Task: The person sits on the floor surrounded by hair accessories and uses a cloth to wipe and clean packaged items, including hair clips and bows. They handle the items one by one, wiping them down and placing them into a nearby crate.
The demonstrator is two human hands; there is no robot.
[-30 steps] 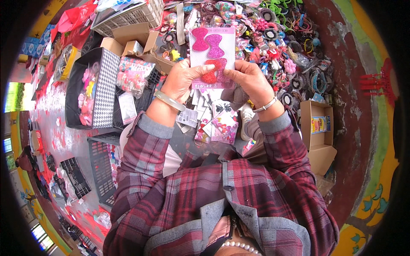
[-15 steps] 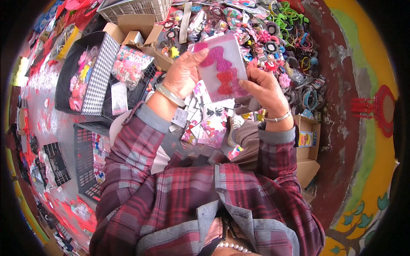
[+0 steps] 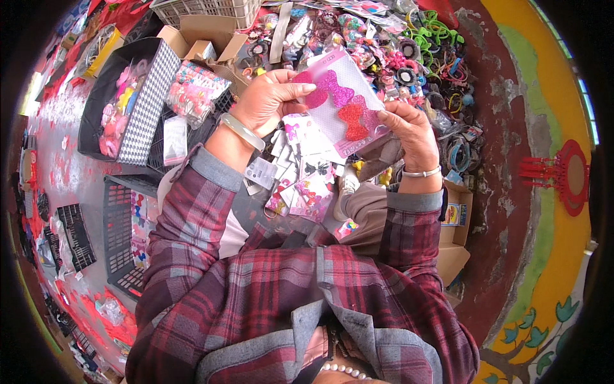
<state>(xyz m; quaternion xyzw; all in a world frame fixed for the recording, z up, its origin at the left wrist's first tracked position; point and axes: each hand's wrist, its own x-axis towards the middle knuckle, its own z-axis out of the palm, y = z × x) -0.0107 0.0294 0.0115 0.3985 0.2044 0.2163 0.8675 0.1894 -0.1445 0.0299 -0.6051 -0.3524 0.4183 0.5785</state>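
Note:
Between my two hands is a pale card of glittery bows (image 3: 339, 95), with pink, magenta and red bows on it. My left hand (image 3: 274, 99) pinches its left edge, the thumb lying over a pink bow. At the lower right edge, my right hand (image 3: 411, 131) grips the card between thumb and fingers. The card is tilted, raised above a loose pile of small printed cards (image 3: 312, 192) on the floor between my legs. Whether another card lies behind the one I hold, I cannot tell.
A large heap of wrapped hair accessories (image 3: 390, 61) spreads ahead and right. To the left stand a houndstooth-sided box (image 3: 150, 102) with packets, an open cardboard box (image 3: 211, 32) and a black plastic crate (image 3: 118, 224). Another cardboard box (image 3: 453, 253) sits beside my right arm, near the wall.
The card of bows has turned slightly and come into clearer view, moving a little lower and to the right. My right hand has shifted right and down with it; both hands keep their hold.

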